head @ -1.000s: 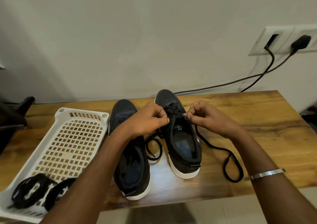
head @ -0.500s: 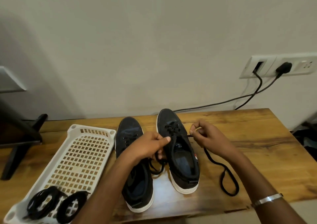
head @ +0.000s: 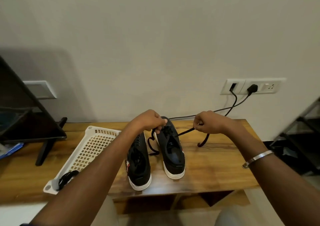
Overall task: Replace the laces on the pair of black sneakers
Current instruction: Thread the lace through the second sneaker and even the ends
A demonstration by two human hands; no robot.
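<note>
Two black sneakers with white soles stand side by side on the wooden table (head: 216, 165), toes toward the wall. A black lace (head: 184, 132) is threaded through the right sneaker (head: 171, 149). My left hand (head: 147, 122) pinches one end of that lace above the toe, the slack looping down between the shoes. My right hand (head: 208, 122) pinches the other end and holds it taut out to the right. The left sneaker (head: 138, 163) is laced and partly hidden by my left forearm.
A white perforated plastic basket (head: 90, 149) lies left of the shoes, with coiled black laces (head: 66, 178) at its near end. A dark monitor on a stand (head: 34, 122) sits far left. Wall sockets (head: 251, 86) feed black cables behind the table. A dark rack (head: 301, 135) stands right.
The view has pulled back and tilted up. My right hand has drawn its lace end out to the right, tightening it. My left hand has lifted its end above the right sneaker's toe.
</note>
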